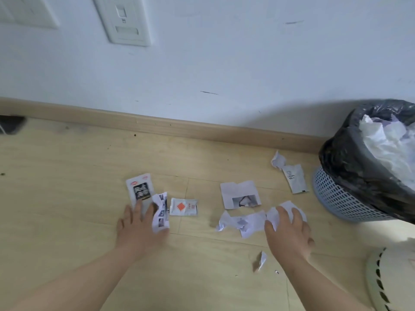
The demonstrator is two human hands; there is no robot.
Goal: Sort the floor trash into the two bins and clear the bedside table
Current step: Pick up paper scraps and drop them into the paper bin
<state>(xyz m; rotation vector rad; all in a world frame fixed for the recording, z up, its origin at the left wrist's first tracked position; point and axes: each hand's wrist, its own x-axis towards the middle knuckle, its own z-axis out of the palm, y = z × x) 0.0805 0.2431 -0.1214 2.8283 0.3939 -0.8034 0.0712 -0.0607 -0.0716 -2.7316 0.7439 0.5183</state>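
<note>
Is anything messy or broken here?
Yes. Torn paper scraps and small packets lie scattered on the floor beside the bin, not in it. The bin is already heaped with white paper, and the wall has dark scuff marks.

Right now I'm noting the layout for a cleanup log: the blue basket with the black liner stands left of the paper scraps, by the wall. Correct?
Not quite: the head view shows the blue basket with the black liner standing right of the scraps, by the wall.
</note>
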